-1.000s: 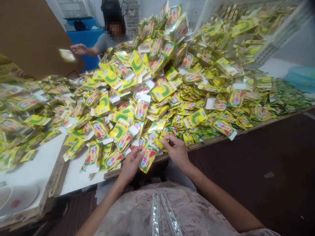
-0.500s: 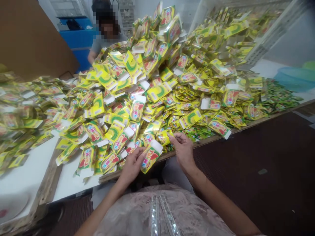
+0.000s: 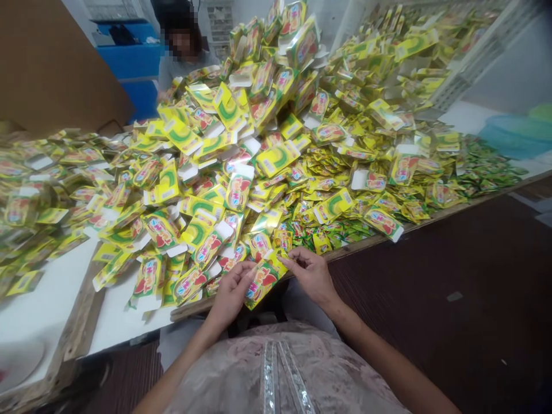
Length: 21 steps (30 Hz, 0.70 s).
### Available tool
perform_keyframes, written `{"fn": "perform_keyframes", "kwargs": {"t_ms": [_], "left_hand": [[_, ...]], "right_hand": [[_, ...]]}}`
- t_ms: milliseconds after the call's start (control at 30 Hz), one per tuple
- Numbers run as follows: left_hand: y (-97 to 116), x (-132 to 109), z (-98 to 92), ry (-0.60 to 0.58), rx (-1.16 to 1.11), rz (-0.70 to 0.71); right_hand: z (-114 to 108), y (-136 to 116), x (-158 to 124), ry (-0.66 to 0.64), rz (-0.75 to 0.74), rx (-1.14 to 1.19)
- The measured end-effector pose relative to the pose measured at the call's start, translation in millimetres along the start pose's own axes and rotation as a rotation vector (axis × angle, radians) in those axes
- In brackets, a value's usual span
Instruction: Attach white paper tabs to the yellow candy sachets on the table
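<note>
My left hand point(image 3: 233, 290) is closed on a small yellow and green printed carton point(image 3: 263, 280), thumb on its front and fingers behind. The carton tilts up to the right over the table's near edge. My right hand point(image 3: 311, 273) pinches a small yellow sachet point(image 3: 281, 256) at the carton's upper end. The sachet's lower part overlaps the carton's mouth; I cannot tell how far inside it is. Just beyond both hands lies a heap of similar cartons point(image 3: 209, 244), many with white end flaps raised. Loose yellow and green sachets point(image 3: 340, 230) lie to the right of them.
A wooden strip point(image 3: 366, 244) edges the white table. At the back right, a white plastic crate point(image 3: 470, 66) lies tipped with cartons spilling out. Blue basin point(image 3: 513, 135) at far right; round pale dish point(image 3: 21, 362) at lower left. Another person point(image 3: 183, 54) sits behind the heap.
My right hand has moved down and left, bringing the yellow sachet to the carton's upper end. My left hand keeps its grip on the carton, almost in place.
</note>
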State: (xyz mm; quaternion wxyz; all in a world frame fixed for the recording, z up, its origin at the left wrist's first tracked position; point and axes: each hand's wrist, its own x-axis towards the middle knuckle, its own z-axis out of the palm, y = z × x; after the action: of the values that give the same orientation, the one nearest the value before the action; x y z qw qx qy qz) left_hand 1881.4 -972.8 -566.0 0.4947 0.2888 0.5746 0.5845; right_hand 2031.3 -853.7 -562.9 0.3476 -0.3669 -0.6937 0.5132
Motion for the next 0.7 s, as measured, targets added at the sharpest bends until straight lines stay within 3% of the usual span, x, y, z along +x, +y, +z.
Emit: {"fn": "perform_keyframes", "kwargs": {"t_ms": [167,400,600,700], "left_hand": [[-1,0,2.0,-0.033,-0.077,0.011],[-2,-2,-0.3,0.022,-0.021,0.067],[4,-2,1.4,-0.072,-0.025,0.039],[3,-3,3.3,-0.066,-0.082,-0.029]], "right_hand": [[3,-4,-4,0.033,0.027,0.057],[-6,-21,-2,0.096,-0.010,-0.008],[2,-21,0,0.007,0.033,0.048],[13,-18,-8,-0.028,0.029,0.017]]}}
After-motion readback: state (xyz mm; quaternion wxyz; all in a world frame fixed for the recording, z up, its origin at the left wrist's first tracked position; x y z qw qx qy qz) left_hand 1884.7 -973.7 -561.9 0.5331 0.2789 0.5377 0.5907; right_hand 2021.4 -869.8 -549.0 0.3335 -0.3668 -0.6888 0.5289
